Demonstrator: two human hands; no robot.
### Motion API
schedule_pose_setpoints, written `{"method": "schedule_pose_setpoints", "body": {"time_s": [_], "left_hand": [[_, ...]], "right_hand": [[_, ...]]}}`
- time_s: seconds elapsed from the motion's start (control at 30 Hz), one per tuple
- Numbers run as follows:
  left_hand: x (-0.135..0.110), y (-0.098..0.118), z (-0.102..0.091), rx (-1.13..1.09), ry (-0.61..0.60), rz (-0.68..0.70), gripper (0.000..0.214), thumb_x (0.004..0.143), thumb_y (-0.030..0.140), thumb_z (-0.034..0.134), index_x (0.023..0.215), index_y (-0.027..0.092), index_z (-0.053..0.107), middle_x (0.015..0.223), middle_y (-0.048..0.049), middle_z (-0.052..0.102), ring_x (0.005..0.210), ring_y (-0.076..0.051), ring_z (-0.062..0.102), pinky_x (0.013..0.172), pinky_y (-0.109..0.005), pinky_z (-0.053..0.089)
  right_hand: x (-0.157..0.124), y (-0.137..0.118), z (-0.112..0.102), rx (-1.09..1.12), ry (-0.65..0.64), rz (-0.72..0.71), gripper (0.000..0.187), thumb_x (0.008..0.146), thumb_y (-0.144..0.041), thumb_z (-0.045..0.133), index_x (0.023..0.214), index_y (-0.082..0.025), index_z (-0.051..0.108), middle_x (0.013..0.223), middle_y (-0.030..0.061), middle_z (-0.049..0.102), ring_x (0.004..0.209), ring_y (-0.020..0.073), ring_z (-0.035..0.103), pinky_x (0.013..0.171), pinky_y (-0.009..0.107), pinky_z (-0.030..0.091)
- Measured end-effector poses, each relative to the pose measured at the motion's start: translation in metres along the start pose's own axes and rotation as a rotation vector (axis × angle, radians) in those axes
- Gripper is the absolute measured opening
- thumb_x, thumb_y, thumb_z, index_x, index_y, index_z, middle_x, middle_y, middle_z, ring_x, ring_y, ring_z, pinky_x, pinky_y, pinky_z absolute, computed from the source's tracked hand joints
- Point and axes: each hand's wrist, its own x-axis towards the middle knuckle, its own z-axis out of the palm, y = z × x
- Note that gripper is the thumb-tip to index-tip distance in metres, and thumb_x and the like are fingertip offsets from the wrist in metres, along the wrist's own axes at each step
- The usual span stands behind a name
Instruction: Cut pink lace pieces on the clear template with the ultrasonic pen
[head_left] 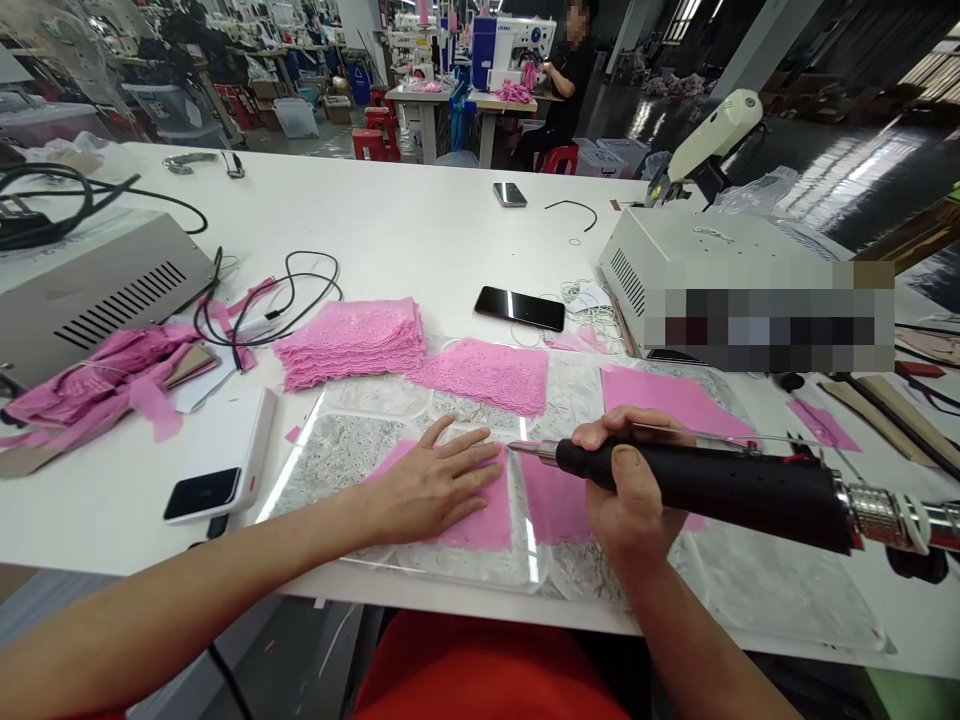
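Note:
My left hand (442, 480) lies flat, fingers spread, on a pink fabric piece (480, 530) on a clear plastic sheet (330, 460). In my right hand (634, 490) is a black handheld tool with a metal tip (697, 480), fingers wrapped round its body. A cable runs from its rear to the right. Its tip points left and sits by the fabric's right edge, close to my left fingertips; whether it touches cannot be made out. Another pink fabric piece (551, 500) lies under the tool, partly hidden. Beyond are a pink lace stack (352, 340) and a smaller lace pile (487, 375).
Grey vented boxes stand at the left (97, 290) and right (660, 250). A black phone (520, 308), a white power bank (225, 460) and black cables (300, 260) lie on the white table (405, 220). Behind, a person (566, 90) sits at a sewing machine (517, 45).

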Motion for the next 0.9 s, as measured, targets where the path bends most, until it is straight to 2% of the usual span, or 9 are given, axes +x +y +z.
{"method": "schedule_pose_setpoints", "body": {"time_s": [0.43,0.9], "left_hand": [[-0.0001,0.0003,0.0009,0.011,-0.011,0.006,0.037,0.103,0.031,0.041,0.135,0.015,0.053,0.139,-0.0118,0.056,0.136,-0.031,0.044,0.117,-0.059,0.022],[-0.0004,-0.0001,0.0020,0.005,-0.007,0.000,0.038,0.103,0.032,0.041,0.134,0.015,0.054,0.139,-0.0132,0.057,0.136,-0.031,0.044,0.116,-0.060,0.023]], "right_hand": [[0.0000,0.0018,0.0004,0.021,-0.028,-0.004,0.018,0.079,-0.024,0.065,0.097,-0.025,0.062,0.088,-0.0023,0.056,0.068,0.0096,0.059,0.070,0.032,0.054],[0.0009,0.0029,0.0011,-0.029,-0.052,-0.002,0.018,0.078,-0.028,0.064,0.095,-0.025,0.060,0.087,-0.0021,0.055,0.066,0.0096,0.058,0.068,0.032,0.054]]}}
